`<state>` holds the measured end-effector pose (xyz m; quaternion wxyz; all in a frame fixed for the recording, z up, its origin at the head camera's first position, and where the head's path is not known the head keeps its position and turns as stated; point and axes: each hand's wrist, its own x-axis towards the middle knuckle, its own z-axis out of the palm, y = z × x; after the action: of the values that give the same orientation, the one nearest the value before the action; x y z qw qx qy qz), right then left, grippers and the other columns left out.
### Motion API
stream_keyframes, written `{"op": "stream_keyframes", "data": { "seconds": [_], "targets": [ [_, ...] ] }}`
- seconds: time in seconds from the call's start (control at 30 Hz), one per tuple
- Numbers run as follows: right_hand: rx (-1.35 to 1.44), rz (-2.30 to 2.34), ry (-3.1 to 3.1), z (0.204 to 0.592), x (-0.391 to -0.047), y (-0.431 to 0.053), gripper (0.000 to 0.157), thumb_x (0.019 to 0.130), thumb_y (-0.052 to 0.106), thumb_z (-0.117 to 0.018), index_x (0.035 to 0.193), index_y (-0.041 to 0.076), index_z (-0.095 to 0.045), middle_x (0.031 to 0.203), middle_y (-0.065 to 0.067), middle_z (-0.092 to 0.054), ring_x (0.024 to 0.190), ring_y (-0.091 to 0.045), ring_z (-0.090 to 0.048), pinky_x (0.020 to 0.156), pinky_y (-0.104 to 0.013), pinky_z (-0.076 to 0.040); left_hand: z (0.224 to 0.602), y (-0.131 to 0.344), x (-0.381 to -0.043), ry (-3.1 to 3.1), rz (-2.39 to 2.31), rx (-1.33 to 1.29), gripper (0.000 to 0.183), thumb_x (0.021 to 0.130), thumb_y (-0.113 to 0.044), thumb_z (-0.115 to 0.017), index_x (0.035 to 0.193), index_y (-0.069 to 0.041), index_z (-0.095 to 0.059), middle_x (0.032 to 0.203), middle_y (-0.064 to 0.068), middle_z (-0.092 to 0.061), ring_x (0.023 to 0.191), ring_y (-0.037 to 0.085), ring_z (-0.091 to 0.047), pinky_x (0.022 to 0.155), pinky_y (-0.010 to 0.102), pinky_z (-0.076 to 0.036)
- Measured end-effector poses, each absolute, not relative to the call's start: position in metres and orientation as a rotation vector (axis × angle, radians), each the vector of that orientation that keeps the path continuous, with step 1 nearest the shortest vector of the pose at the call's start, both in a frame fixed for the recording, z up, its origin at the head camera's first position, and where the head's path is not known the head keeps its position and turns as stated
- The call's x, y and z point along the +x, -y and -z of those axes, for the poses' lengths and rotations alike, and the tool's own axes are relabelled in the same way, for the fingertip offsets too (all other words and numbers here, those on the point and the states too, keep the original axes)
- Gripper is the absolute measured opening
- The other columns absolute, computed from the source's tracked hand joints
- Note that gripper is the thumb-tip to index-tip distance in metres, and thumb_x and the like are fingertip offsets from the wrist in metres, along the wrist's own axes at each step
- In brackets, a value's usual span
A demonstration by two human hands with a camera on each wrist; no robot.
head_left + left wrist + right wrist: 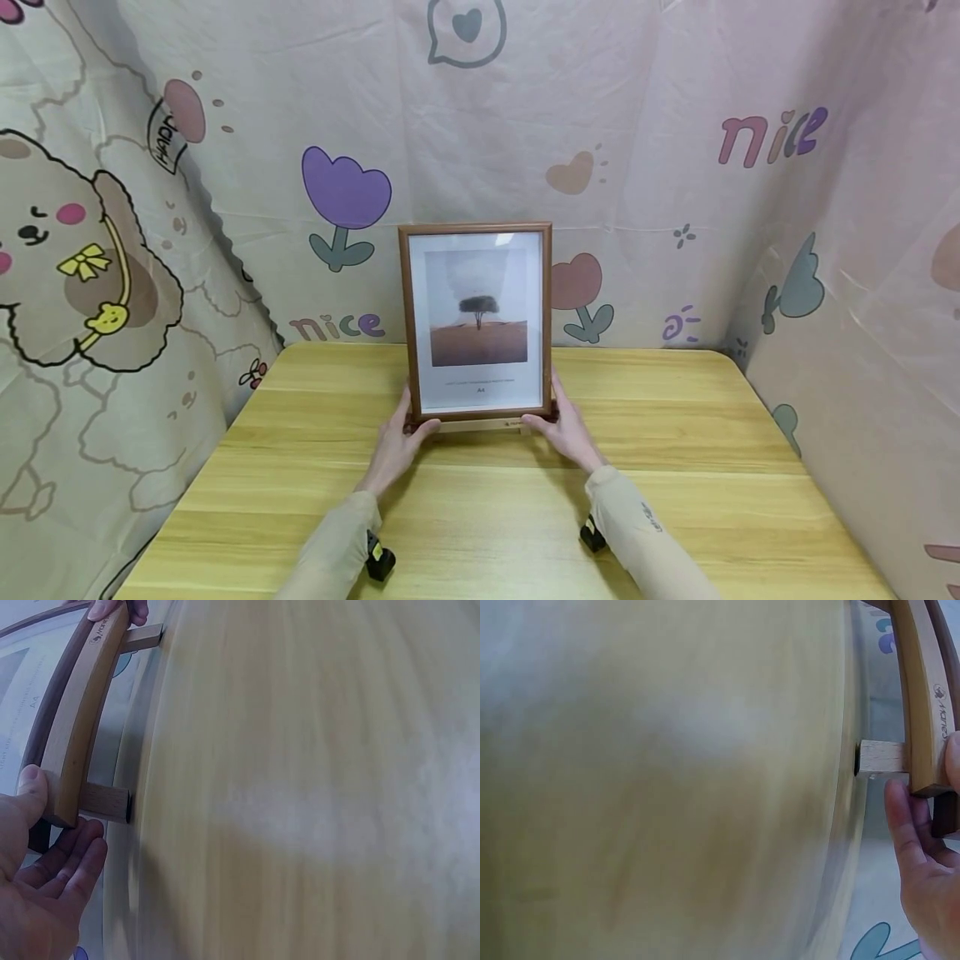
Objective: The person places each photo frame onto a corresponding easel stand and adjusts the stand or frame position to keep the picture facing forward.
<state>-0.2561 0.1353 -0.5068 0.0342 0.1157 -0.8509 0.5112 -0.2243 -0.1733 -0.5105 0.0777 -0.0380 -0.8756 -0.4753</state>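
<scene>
A brown picture frame with a print of a lone tree stands upright, leaning slightly back, on a pale wooden stand. My left hand grips the stand's left end, its thumb on the front bar and the other fingers behind and below. At the right end my right hand holds the stand likewise, thumb in front. Short feet with dark tips stick out from the stand in the left wrist view. Whether those tips touch the table cannot be told. The frame hides the stand's back.
A light wood-grain table lies beneath, its far edge just beyond the frame. Printed fabric with flowers and cartoon figures hangs behind and at both sides. A black wrist camera hangs by the left sleeve, another by the right.
</scene>
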Motion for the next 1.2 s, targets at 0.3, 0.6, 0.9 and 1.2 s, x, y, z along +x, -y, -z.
{"op": "stream_keyframes", "data": {
  "seconds": [0.3, 0.6, 0.9, 1.2],
  "targets": [
    [0.315, -1.587, 2.611, 0.508, -0.256, -0.141, 0.11, 0.087, 0.019, -0.078, 0.163, 0.028, 0.001, 0.121, -0.03, -0.068, 0.105, -0.034, -0.071, 0.105, -0.052, -0.051, 0.511, 0.167, -0.226, 2.622, 1.417, -0.12, 0.095, 0.093, -0.04, -0.07, 0.163, -0.018, -0.01, 0.146, 0.035, -0.047, 0.117, 0.036, -0.064, 0.107, 0.054, -0.049],
    [0.298, -1.556, 2.616, 0.508, -0.254, -0.146, 0.111, 0.087, 0.02, -0.078, 0.163, 0.031, 0.002, 0.12, -0.029, -0.069, 0.104, -0.034, -0.071, 0.103, -0.053, -0.052, 0.513, 0.161, -0.23, 2.618, 1.457, -0.131, 0.095, 0.093, -0.041, -0.069, 0.163, -0.015, -0.011, 0.149, 0.032, -0.046, 0.125, 0.037, -0.06, 0.109, 0.054, -0.047],
    [0.287, -1.555, 2.597, 0.509, -0.252, -0.153, 0.11, 0.087, 0.018, -0.079, 0.164, 0.028, 0.0, 0.117, -0.03, -0.069, 0.103, -0.034, -0.071, 0.1, -0.051, -0.054, 0.513, 0.154, -0.231, 2.577, 1.483, -0.163, 0.093, 0.093, -0.037, -0.07, 0.163, -0.013, -0.014, 0.144, 0.031, -0.052, 0.118, 0.033, -0.064, 0.105, 0.052, -0.05],
    [0.269, -1.54, 2.593, 0.508, -0.251, -0.155, 0.108, 0.087, 0.016, -0.079, 0.164, 0.024, -0.004, 0.121, -0.032, -0.067, 0.106, -0.036, -0.07, 0.102, -0.052, -0.053, 0.514, 0.149, -0.232, 2.566, 1.499, -0.173, 0.093, 0.093, -0.034, -0.071, 0.163, -0.012, -0.014, 0.144, 0.03, -0.052, 0.119, 0.033, -0.063, 0.106, 0.052, -0.049]
  ]
}}
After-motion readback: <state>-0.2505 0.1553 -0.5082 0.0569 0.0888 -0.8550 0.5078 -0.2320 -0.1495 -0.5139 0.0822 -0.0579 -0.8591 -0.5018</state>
